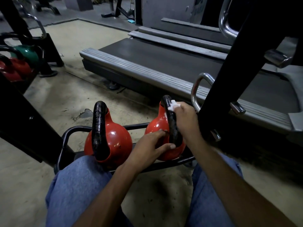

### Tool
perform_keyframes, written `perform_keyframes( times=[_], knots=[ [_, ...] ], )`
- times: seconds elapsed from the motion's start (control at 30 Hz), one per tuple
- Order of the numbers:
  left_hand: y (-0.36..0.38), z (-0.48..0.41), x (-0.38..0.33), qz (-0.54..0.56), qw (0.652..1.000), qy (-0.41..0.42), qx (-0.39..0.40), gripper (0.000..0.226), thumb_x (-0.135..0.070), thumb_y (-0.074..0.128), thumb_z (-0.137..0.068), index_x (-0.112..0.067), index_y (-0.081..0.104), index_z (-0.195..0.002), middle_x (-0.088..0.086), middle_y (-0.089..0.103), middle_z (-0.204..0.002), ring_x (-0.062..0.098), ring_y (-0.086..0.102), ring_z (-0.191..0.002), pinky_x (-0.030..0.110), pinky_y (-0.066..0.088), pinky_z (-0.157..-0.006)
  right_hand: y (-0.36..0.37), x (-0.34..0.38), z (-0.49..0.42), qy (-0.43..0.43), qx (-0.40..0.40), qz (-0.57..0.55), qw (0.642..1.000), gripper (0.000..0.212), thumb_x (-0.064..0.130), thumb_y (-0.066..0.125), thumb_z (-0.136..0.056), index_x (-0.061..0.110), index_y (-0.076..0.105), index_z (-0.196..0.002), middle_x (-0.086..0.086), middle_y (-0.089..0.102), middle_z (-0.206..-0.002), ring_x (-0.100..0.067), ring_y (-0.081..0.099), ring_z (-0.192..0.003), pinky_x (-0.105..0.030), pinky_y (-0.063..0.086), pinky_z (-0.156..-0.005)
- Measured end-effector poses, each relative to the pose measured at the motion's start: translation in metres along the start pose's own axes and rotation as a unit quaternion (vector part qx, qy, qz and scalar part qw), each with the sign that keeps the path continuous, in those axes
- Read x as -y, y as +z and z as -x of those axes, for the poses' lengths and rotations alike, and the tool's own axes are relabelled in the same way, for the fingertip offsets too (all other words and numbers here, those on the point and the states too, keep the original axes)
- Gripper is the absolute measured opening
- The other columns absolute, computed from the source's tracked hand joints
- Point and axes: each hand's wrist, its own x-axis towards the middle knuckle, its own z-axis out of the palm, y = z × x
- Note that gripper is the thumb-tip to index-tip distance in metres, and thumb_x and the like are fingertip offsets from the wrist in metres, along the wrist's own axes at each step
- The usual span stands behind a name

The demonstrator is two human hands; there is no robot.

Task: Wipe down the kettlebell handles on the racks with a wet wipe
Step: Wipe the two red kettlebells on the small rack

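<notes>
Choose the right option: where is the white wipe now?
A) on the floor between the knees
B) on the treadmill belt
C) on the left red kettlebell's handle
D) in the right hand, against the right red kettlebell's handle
D: the right hand holds the wet wipe against the black handle of the right red kettlebell, while the left hand rests on that kettlebell's body.

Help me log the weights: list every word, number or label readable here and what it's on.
None can be read.
The left red kettlebell and right red kettlebell show no numbers or brand in view.
The wet wipe: no print visible.
The greenish marks on the far wall: too blurred to read.
</notes>
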Motion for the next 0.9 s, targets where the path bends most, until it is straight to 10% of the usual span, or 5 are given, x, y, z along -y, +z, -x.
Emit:
perform_keyframes(
  times=[0.13, 0.4, 0.53, 0.7, 0.9],
  knots=[
    [-0.003, 0.001, -0.004, 0.006, 1.000, -0.001, 0.006, 0.039, -0.047, 0.068, -0.095, -0.032, 0.064, -0.131, -0.013, 0.070, -0.127, 0.001, 0.062, -0.117, 0.037, 0.051, -0.104, -0.009, -0.026, 0.025, -0.343, 0.070, 0.402, 0.846, 0.034, 0.013, 0.059, -0.102, 0.008, 0.063, -0.136, -0.011, 0.047, -0.158, -0.031, 0.036, -0.152, -0.043, 0.041, -0.118],
    [-0.003, 0.003, -0.004, 0.026, 1.000, -0.012, 0.012, 0.035, -0.043, 0.073, -0.092, -0.032, 0.065, -0.125, -0.014, 0.071, -0.119, 0.001, 0.064, -0.112, 0.043, 0.054, -0.099, -0.033, 0.000, -0.001, -0.493, 0.265, 0.614, 0.557, 0.041, 0.041, 0.038, -0.098, 0.015, 0.070, -0.094, -0.006, 0.068, -0.102, -0.030, 0.058, -0.120, -0.054, 0.030, -0.120],
    [-0.003, 0.002, -0.003, 0.025, 1.000, -0.006, 0.016, 0.041, -0.044, 0.074, -0.092, -0.033, 0.064, -0.130, -0.016, 0.067, -0.127, 0.003, 0.061, -0.119, 0.041, 0.052, -0.104, -0.051, -0.014, 0.019, -0.510, 0.165, 0.555, 0.636, 0.044, 0.029, 0.040, -0.104, 0.006, 0.067, -0.130, -0.014, 0.062, -0.142, -0.028, 0.046, -0.144, -0.041, 0.031, -0.124],
    [-0.002, -0.004, 0.000, -0.013, 1.000, -0.007, 0.005, 0.060, -0.052, 0.075, -0.088, -0.036, 0.058, -0.143, -0.021, 0.056, -0.146, -0.002, 0.050, -0.133, 0.034, 0.042, -0.115, -0.030, -0.033, 0.058, -0.113, -0.013, 0.137, 0.984, 0.032, 0.030, 0.041, -0.100, 0.017, 0.070, -0.098, 0.005, 0.069, -0.083, -0.008, 0.060, -0.077, -0.036, 0.047, -0.075],
    [0.002, -0.006, 0.006, -0.008, 0.999, -0.015, -0.037, 0.046, -0.051, 0.082, -0.080, -0.034, 0.067, -0.120, -0.023, 0.067, -0.111, -0.006, 0.059, -0.105, 0.025, 0.047, -0.091, -0.019, -0.008, 0.022, 0.132, 0.017, -0.130, 0.983, 0.018, 0.024, 0.052, -0.090, 0.012, 0.066, -0.089, -0.012, 0.059, -0.078, -0.023, 0.054, -0.071, -0.038, 0.043, -0.070]
  ],
)
